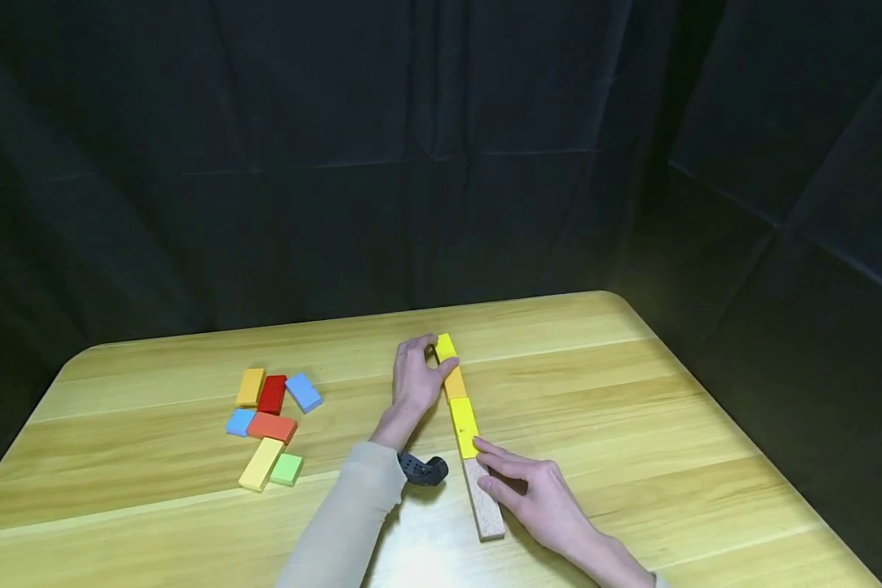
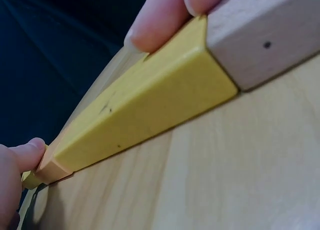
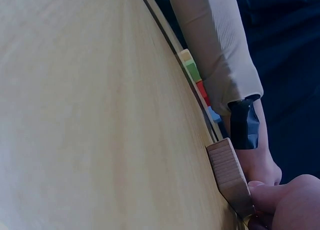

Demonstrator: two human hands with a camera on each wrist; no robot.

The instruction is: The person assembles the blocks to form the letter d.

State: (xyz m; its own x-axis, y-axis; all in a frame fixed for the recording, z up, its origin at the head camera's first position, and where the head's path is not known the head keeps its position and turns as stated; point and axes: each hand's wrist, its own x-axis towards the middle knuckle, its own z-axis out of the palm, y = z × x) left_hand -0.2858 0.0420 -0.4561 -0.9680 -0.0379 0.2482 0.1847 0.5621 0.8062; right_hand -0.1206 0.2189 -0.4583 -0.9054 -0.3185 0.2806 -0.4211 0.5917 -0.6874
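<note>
Head view: your left hand (image 1: 415, 377) curves its thumb and fingers at the far yellow block (image 1: 447, 346); whether they pinch it, I cannot tell. Your right hand (image 1: 542, 496) has its fingers extended, touching the near yellow block (image 1: 464, 423) and bare-wood block (image 1: 483, 505). With the orange block (image 1: 455, 386), these 4 form 1 row, right of 7 coloured blocks (image 1: 271, 426) on the wooden table (image 1: 632, 408).
</note>
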